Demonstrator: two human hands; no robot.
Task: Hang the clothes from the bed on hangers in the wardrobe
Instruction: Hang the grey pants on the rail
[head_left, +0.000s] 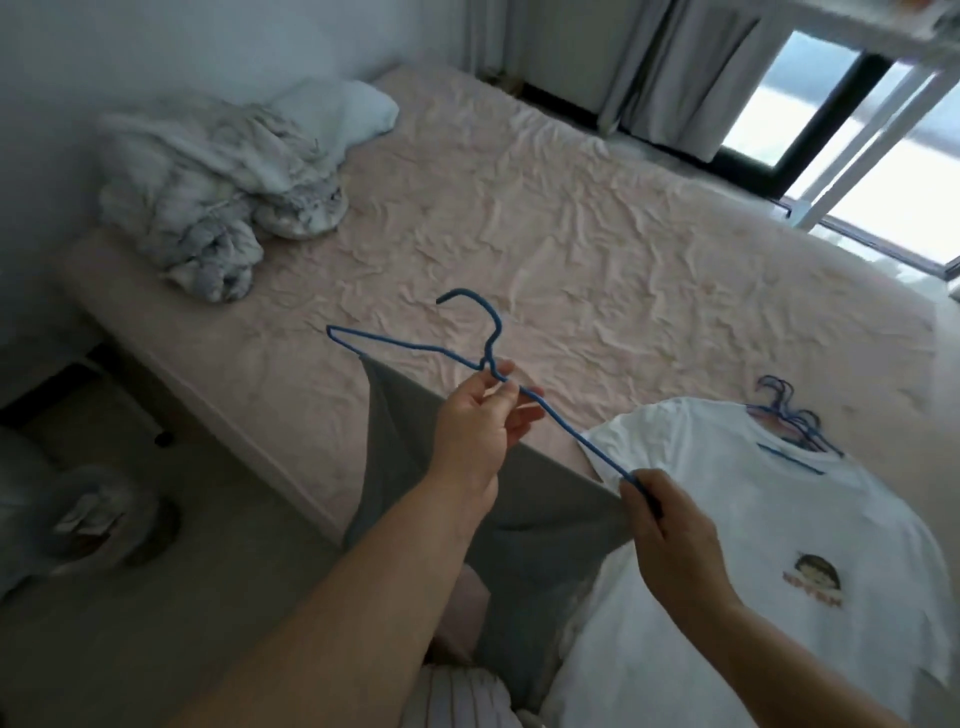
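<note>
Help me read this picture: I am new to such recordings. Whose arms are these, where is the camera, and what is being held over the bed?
There is no machine: a person wears the camera on the head, looking down at their own bare hands. The left hand pinches a blue wire hanger by its neck; the right hand grips one end. A grey garment hangs from it. On the pink bed lie a white T-shirt, spare blue hangers and crumpled bedding.

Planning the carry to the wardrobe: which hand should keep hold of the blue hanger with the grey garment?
Probably the left hand: it already pinches the blue hanger at the neck under the hook, above the hanging grey garment. The right hand holds only one end.
</note>
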